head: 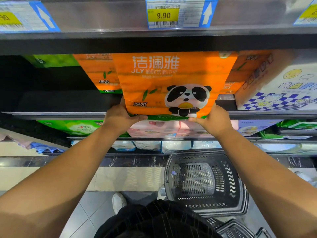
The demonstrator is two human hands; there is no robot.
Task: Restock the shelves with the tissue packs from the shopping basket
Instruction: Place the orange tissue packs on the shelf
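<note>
A large orange tissue pack (164,79) with a panda picture stands upright at the front of the middle shelf (51,114). My left hand (118,117) grips its lower left corner and my right hand (214,119) grips its lower right corner, thumbs on the green bottom band. Another orange pack (97,73) of the same kind stands behind it to the left. The black shopping basket (233,179) sits on the floor below my right arm, and nothing shows inside it.
A white and blue checked pack (277,90) stands to the right on the same shelf, a green pack (56,60) at the far left. The dark left part of the shelf holds nothing. Lower shelves carry pink, green and white packs. A price label (173,14) hangs above.
</note>
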